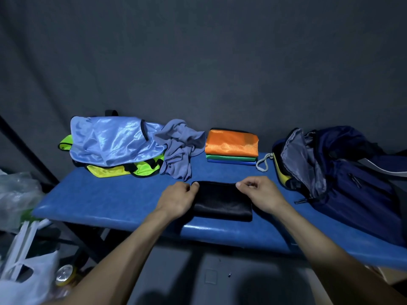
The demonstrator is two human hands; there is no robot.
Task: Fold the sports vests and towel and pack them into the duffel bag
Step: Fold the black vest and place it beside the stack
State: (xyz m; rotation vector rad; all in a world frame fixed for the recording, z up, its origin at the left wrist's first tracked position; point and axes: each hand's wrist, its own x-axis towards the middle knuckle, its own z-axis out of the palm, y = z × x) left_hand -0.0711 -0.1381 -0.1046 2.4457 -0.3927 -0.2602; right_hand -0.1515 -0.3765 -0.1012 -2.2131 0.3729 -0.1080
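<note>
A folded black vest (pixel 221 201) lies flat near the front of the blue bench (pixel 105 201). My left hand (pixel 178 199) pinches its far left corner, and my right hand (pixel 261 192) pinches its far right corner. Behind it sits a folded stack with an orange vest (pixel 231 143) on top of green and blue ones. At the back left, a light blue vest (pixel 112 139) lies loose over neon yellow vests (pixel 123 169). A crumpled grey-blue towel (pixel 181 148) lies beside them. The navy duffel bag (pixel 343 172) stands unzipped at the right.
A grey cord loop (pixel 263 162) hangs from the bag onto the bench. Plastic bags (pixel 15 194), white plastic parts and a can (pixel 65 275) crowd the floor at the left. A dark fabric backdrop hangs behind the bench. Grey floor lies below me.
</note>
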